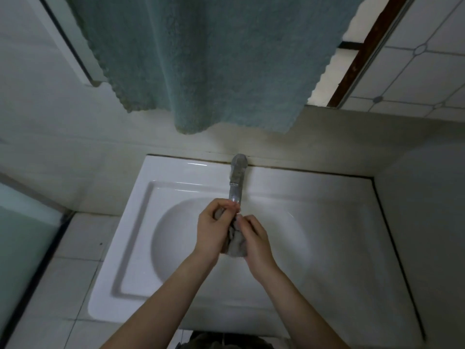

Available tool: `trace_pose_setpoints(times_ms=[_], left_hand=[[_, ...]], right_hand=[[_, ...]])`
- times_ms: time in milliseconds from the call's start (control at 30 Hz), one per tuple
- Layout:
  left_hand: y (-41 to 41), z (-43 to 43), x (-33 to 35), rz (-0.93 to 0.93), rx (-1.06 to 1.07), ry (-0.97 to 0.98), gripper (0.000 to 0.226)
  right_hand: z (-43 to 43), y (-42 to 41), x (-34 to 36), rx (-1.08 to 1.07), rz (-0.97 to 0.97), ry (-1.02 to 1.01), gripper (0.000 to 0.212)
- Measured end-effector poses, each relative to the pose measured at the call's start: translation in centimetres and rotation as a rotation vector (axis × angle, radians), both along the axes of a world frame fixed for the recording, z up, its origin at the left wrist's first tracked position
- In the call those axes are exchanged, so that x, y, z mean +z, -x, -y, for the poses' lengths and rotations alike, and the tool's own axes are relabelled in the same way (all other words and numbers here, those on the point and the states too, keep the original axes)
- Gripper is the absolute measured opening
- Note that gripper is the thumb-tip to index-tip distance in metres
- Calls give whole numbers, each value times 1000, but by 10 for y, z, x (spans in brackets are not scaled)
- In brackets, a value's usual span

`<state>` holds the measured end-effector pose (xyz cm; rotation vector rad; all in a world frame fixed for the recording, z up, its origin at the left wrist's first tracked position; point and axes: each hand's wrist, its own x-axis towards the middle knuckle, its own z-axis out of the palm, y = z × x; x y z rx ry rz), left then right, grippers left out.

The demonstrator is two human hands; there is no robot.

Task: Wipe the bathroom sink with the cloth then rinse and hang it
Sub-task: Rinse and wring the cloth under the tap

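As rinsing seems the step in hand, entries sit over the sink (130, 248) bowl so drips fall inside. Left grip (212, 230): curled round the top of the cloth (236, 245), just under the tap (236, 182). Cloth: grey, damp-looking, bunched into a crumpled wad between both palms. Right grip (258, 244): clenched on its lower part.

Sink (141, 197): glossy white ceramic, smooth, with highlights. Tap (236, 180): dull grey metal. Cloth (235, 244): grey fabric, crumpled, looks wet. Towel (201, 59): teal terry, rough nap. Wall tiles (415, 79): smooth, slight sheen.
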<state>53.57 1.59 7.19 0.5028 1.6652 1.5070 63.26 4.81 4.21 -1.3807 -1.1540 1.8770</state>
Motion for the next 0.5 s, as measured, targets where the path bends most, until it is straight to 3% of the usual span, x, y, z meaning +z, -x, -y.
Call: trace_pose_setpoints(times_ms=[67, 133, 300, 500], left_hand=[[-11, -2, 5, -44, 27, -29, 9], [-15, -5, 9, -29, 92, -38, 20], [-23, -10, 14, 255, 328, 15, 50], [-27, -3, 3, 469, 416, 136, 42]], right_hand=[[0, 9, 4, -63, -45, 22, 32], [-4, 14, 7, -150, -90, 27, 27], [1, 23, 19, -198, -15, -231, 30], [12, 13, -1, -104, 201, -476, 40]])
